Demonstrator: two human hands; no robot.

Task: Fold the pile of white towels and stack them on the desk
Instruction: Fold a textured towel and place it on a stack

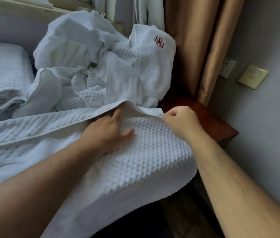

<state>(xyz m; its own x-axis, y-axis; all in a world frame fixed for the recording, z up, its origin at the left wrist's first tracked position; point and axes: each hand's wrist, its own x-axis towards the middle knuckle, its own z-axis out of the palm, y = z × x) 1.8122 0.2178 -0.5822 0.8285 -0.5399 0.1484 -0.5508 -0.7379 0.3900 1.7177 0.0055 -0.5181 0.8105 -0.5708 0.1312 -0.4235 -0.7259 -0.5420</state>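
Here, the fingers (171,113) of the right hand (182,121) were curled, and together with the thumb they pinched the far right corner of the waffle-weave towel (144,152) at its hem. The fingers (117,115) of the left hand (106,133) lay nearly straight and gripped nothing. Their tips were hidden under the raised hem, and the palm pressed the cloth flat with the thumb spread to the side. The waffle-weave towel lay spread across the desk (209,121), with its near edge hanging over the front and its far hem lifted into a low flap between the two hands. Judged from this, the first fold of this towel was only starting: no crease was set, and the cloth lay in one layer as far as could be seen. Behind it, touching its far hem, the unfolded pile (84,54) lay crumpled beside the curtain (204,40). The pile held several pieces, one bearing a red embroidered mark (159,42), though the exact count could not be told. To the left, just beside the pile, the folded stack (2,74) showed a few finished layers. Progress was therefore rated as partial: some towels done, one in hand, and several left to fold and add to the stack.
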